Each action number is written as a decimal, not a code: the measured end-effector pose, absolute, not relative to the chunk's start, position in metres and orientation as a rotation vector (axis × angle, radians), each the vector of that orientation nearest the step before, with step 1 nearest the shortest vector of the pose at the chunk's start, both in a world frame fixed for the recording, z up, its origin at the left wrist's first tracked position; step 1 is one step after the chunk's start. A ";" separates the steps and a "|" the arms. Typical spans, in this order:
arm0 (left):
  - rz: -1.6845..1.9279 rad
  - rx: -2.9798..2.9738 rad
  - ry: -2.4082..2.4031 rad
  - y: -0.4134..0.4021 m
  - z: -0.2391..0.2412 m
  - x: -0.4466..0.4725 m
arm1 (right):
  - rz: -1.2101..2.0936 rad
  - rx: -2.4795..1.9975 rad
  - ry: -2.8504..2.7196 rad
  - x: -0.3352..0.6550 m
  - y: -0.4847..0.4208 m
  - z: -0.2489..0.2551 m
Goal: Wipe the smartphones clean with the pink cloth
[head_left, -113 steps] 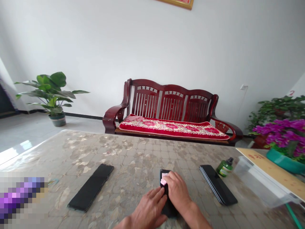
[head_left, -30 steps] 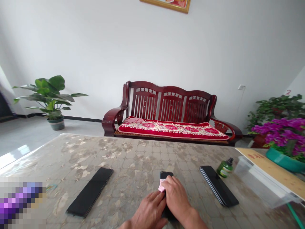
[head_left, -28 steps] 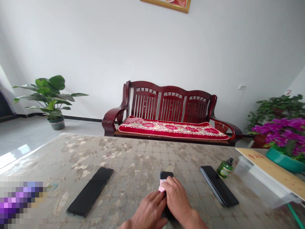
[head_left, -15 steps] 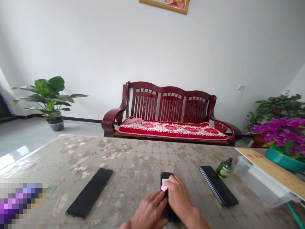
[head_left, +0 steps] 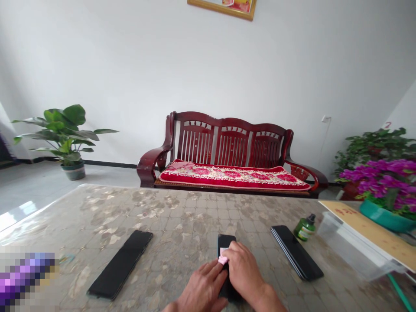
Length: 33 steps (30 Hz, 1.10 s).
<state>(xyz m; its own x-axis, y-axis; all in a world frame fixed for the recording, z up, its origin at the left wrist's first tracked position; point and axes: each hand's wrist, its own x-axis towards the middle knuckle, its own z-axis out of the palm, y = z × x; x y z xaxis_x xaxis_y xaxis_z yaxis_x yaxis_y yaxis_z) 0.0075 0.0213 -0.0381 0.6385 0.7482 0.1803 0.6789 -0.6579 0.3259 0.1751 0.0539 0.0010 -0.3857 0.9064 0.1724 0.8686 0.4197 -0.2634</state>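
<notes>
A black phone (head_left: 226,239) lies on the table between my hands, its lower half mostly covered by them. My left hand (head_left: 204,284) steadies this phone from the left side, fingers stretched along its edge and thumb lower down. Pinched in my right hand (head_left: 243,268) is a small pink cloth (head_left: 222,255), pressed on the phone's upper screen. Left of my hands lies a second black phone (head_left: 121,265). On the right, another dark phone (head_left: 296,252), seemingly stacked on one more, rests beside a green bottle (head_left: 304,228) with a black cap.
The patterned table cover (head_left: 182,225) spreads underneath. At right stand a clear plastic box (head_left: 351,247), a wooden board (head_left: 373,229) and purple flowers in a teal pot (head_left: 386,215). A pixelated purple thing (head_left: 26,275) sits at lower left. Beyond the table is a wooden bench (head_left: 230,143).
My right hand and the pink cloth have slid slightly down the phone. The left hand stays nearly in place. The whole view has shifted a little.
</notes>
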 end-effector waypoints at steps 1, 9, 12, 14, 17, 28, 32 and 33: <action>0.443 2.634 1.172 0.021 -0.039 0.008 | 0.193 -1.530 -2.383 0.176 0.055 0.001; 0.432 2.635 1.185 0.023 -0.044 0.009 | 0.146 -1.538 -2.366 0.174 0.056 -0.006; 0.454 2.629 1.184 0.023 -0.043 0.009 | 0.150 -1.539 -2.389 0.174 0.052 -0.005; 0.477 2.631 1.173 0.022 -0.044 0.009 | 0.153 -1.531 -2.398 0.174 0.051 -0.003; 0.488 2.633 1.176 0.021 -0.044 0.008 | 0.145 -1.525 -2.394 0.176 0.053 -0.001; 0.467 2.640 1.198 0.020 -0.041 0.008 | 0.152 -1.556 -2.383 0.180 0.050 -0.005; 0.475 2.646 1.202 0.020 -0.043 0.008 | 0.117 -1.553 -2.386 0.181 0.055 -0.002; 0.469 2.644 1.207 0.020 -0.043 0.008 | 0.106 -1.556 -2.382 0.181 0.056 -0.002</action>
